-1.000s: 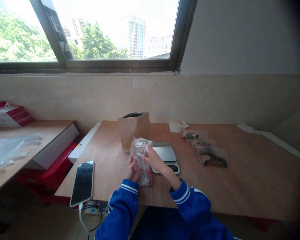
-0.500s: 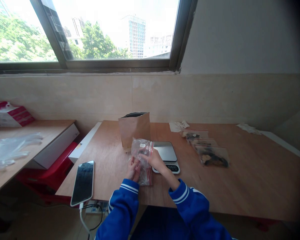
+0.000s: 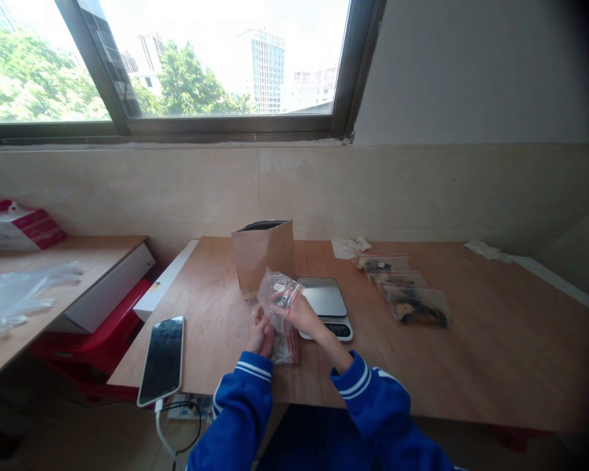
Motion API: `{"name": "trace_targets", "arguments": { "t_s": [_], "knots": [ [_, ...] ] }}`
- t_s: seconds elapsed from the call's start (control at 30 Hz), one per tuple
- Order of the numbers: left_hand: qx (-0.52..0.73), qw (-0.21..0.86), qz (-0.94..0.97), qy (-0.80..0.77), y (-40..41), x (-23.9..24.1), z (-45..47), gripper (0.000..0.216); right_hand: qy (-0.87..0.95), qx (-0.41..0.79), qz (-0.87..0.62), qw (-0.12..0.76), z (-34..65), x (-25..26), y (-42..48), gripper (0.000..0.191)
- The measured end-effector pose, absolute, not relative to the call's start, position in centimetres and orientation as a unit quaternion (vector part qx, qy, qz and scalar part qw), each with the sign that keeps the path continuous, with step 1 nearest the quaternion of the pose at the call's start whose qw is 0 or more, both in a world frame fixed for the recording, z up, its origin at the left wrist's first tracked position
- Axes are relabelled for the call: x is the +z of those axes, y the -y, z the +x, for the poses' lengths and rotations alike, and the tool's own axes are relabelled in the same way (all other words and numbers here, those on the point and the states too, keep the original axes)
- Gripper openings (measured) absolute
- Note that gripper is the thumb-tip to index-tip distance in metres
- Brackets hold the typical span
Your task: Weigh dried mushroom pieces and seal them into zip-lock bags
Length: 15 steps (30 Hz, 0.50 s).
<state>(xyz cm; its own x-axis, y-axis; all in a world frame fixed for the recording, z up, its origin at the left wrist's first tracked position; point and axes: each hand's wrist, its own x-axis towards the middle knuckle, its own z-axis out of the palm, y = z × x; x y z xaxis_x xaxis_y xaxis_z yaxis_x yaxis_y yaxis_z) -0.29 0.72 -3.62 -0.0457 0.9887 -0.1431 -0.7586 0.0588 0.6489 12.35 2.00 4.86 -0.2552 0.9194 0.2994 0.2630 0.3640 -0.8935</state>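
A clear zip bag (image 3: 276, 285) with red stripes along its mouth and a small white label is raised above the table between my hands. My left hand (image 3: 261, 332) is closed, its fingers pinching the plastic at the lower left. My right hand (image 3: 302, 315) reaches into the mouth from the right, fingers stretched out inside and showing through the film. Below them, more clear zip bags (image 3: 287, 350) with red stripes lie on the table. Just behind stands an open brown paper pouch (image 3: 264, 255). A kitchen scale (image 3: 322, 297) sits beside my right hand, its plate bare.
Several filled zip bags (image 3: 417, 309) with dark and tan pieces lie in a row on the right. A phone (image 3: 161, 360) with a cable rests at the left edge. Crumpled tissue (image 3: 356, 244) lies at the back. Plastic film (image 3: 24, 294) covers part of the left table.
My right hand has pushed slightly deeper into the zip bag, whose striped mouth now slants across that hand. My left hand stays nearly in place.
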Motion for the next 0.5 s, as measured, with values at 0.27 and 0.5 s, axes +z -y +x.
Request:
{"name": "trace_targets", "arguments": {
  "t_s": [0.27,0.5],
  "knots": [
    [0.647,0.671,0.19,-0.308,-0.7,-3.0,-0.3,0.031,0.707,0.386,-0.409,0.429,14.9,8.5,-1.2,0.014],
    [0.643,0.682,0.152,-0.313,-0.9,-3.0,-0.4,0.025,0.675,0.271,-0.369,0.579,14.9,17.0,-7.0,0.02]
  ]
}}
